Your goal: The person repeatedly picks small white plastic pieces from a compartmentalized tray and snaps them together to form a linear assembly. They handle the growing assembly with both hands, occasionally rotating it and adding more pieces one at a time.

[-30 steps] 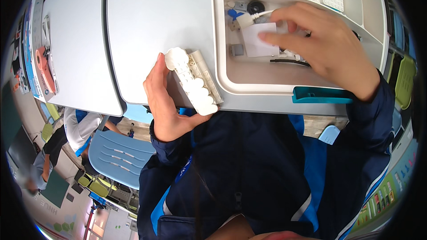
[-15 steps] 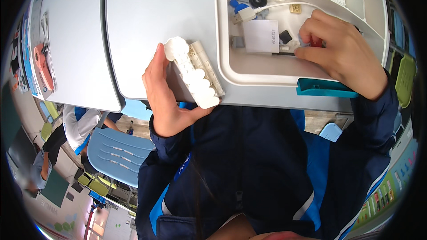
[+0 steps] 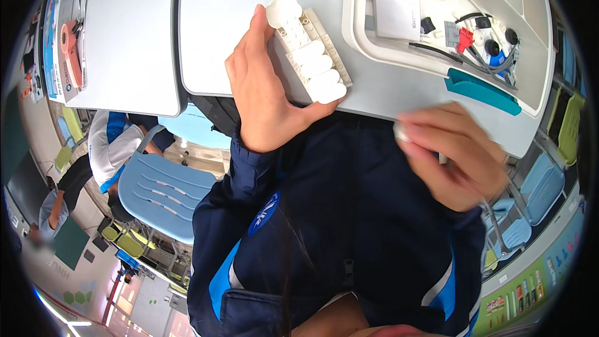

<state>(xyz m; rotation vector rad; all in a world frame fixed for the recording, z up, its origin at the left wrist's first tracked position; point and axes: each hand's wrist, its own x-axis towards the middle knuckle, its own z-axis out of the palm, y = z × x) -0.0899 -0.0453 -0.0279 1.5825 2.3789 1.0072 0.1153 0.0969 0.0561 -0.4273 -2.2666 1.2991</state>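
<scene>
My left hand (image 3: pixel 262 93) grips a white building-brick assembly (image 3: pixel 309 53), thumb at its near end and fingers along its left side. The assembly rests at the table's near edge. Rounded white pieces run along its top, and a strip of cream studded bricks lines its right side. My right hand (image 3: pixel 458 153), smeared by motion, is off the table's edge, in front of my jacket. Thumb and forefinger pinch a small white piece (image 3: pixel 401 131), whose exact kind I cannot make out.
A white parts bin (image 3: pixel 355 31) with a teal handle (image 3: pixel 483 92) stands at the right. It holds cables, black wheels, a white box (image 3: pixel 397 17) and a red connector (image 3: pixel 465 40). Pink scissors (image 3: pixel 70 53) lie far left. A blue chair (image 3: pixel 163 193) stands below the table, with people beyond.
My right hand has come out of the bin toward my body, now pinching a small white piece. My left hand still holds the assembly. The whole view has shifted.
</scene>
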